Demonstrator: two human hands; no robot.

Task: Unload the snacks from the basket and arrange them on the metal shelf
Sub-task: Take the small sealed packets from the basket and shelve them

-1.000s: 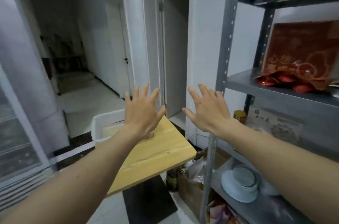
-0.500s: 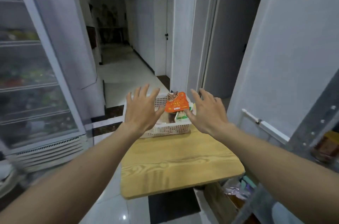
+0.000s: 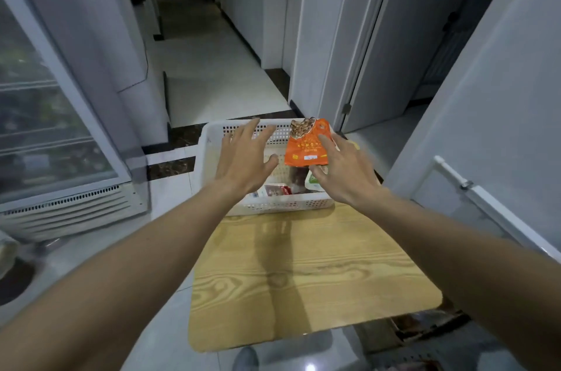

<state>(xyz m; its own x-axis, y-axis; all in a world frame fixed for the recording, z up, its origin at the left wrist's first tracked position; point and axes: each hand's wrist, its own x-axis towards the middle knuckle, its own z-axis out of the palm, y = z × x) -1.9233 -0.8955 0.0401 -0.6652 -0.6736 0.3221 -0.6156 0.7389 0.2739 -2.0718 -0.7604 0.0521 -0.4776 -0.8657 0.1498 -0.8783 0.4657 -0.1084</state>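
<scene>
In the head view, the white plastic basket with small holes (image 3: 209,158) sat at the far end of the light wooden table (image 3: 303,273), and the orange snack bag (image 3: 305,146) stood up inside it. The left hand (image 3: 243,164) and the right hand (image 3: 346,173) were spread wide above the basket, with nothing held, though the right fingers (image 3: 326,143) were seen just against the bag. The bag was probably best pinched near its top and lifted straight up, so the other packs were not dragged out.

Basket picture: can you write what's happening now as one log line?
stage: reaching | left hand: open above white plastic basket | right hand: open, fingers at orange snack packet | metal shelf: unseen
</scene>
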